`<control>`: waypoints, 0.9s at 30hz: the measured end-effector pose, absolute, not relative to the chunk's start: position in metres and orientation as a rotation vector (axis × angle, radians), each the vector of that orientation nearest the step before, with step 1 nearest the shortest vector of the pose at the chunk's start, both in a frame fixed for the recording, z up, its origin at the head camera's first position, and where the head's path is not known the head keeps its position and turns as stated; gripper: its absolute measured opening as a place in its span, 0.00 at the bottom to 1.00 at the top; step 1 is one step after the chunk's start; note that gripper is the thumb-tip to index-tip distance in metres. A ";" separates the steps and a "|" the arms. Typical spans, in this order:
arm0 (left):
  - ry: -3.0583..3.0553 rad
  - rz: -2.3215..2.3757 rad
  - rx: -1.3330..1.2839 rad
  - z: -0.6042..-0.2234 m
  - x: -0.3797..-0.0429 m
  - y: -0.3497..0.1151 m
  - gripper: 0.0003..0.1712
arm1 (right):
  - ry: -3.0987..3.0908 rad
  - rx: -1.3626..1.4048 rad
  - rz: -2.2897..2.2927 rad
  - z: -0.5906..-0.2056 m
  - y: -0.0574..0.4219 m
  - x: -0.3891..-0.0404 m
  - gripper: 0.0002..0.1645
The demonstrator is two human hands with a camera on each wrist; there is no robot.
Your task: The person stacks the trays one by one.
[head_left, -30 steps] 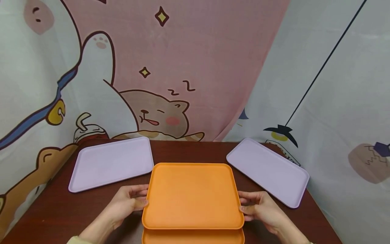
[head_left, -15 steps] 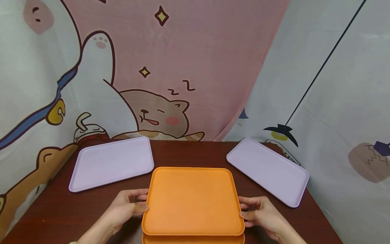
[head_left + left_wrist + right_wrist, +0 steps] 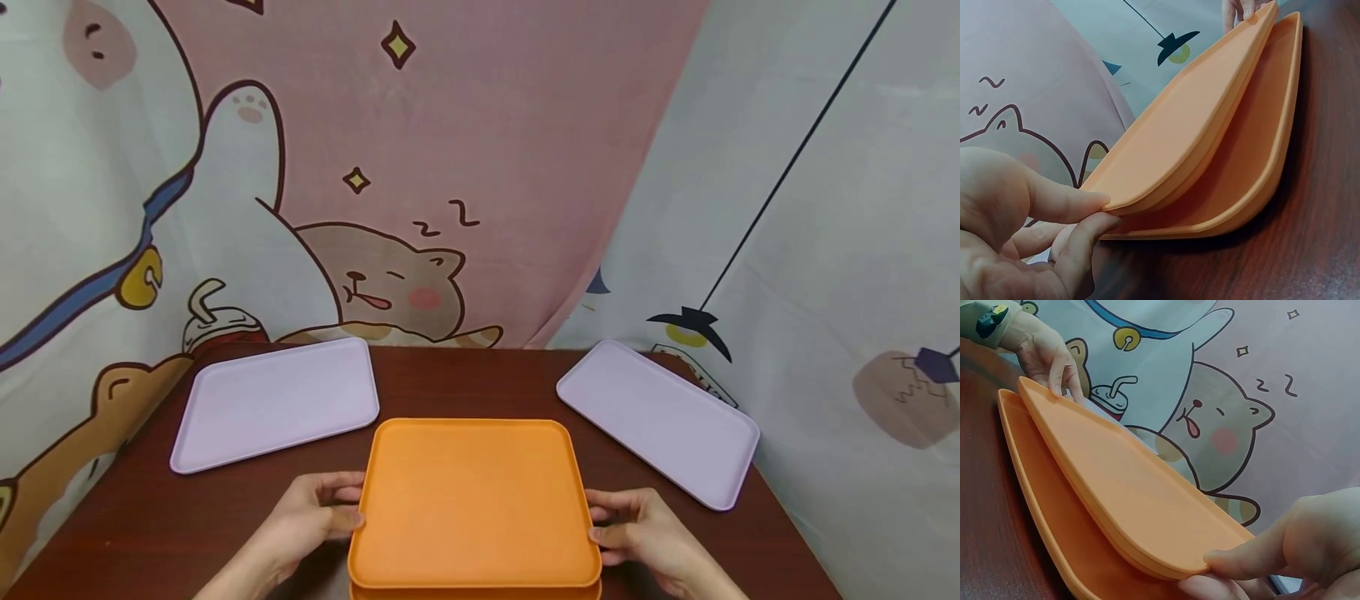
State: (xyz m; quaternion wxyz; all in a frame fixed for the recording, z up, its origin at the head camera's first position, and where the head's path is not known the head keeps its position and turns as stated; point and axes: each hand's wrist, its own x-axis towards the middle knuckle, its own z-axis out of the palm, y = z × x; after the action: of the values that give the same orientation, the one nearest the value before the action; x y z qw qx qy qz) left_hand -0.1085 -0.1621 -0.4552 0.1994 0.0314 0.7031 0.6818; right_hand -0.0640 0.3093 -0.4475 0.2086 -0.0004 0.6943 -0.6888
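An orange rectangular tray (image 3: 476,500) is held up by both hands at the front of the table. At its left edge my left hand (image 3: 311,512) pinches the rim, thumb on top and fingers beneath. On the opposite edge my right hand (image 3: 637,529) does the same. Below lies a second orange tray (image 3: 1288,106), mostly covered in the head view. Both wrist views show the upper tray tilted over it, with a wedge-shaped gap between them. The upper tray's side (image 3: 1085,503) shows layered edge lines.
Two pale lilac trays lie further back on the dark wooden table (image 3: 465,379): one lilac tray (image 3: 277,404) at the left, another lilac tray (image 3: 660,421) angled at the right. A cartoon-printed cloth (image 3: 525,167) hangs behind the table.
Both hands have brought the upper orange tray down and nearer to me. Less of the lower tray shows at the front. The lilac trays have stayed put.
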 end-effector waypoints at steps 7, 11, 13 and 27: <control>1.976 1.876 0.090 -0.458 -0.108 -0.161 0.36 | 1.944 0.014 -1.895 -0.451 0.312 -0.062 0.39; 1.991 1.861 0.092 -0.462 -0.108 -0.162 0.34 | 1.952 0.019 -1.880 -0.452 0.312 -0.061 0.38; 2.003 1.852 0.095 -0.463 -0.108 -0.162 0.33 | 1.960 0.017 -1.874 -0.453 0.311 -0.061 0.38; 2.132 1.787 0.040 -0.462 -0.106 -0.156 0.28 | 2.022 0.017 -1.825 -0.457 0.308 -0.059 0.37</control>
State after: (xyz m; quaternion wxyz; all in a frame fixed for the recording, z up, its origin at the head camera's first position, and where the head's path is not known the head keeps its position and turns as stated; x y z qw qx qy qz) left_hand -0.1058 -0.1559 -0.4616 0.1786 0.0143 0.7540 0.6319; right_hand -0.0593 0.3079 -0.4570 0.2072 0.0060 0.7262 -0.6555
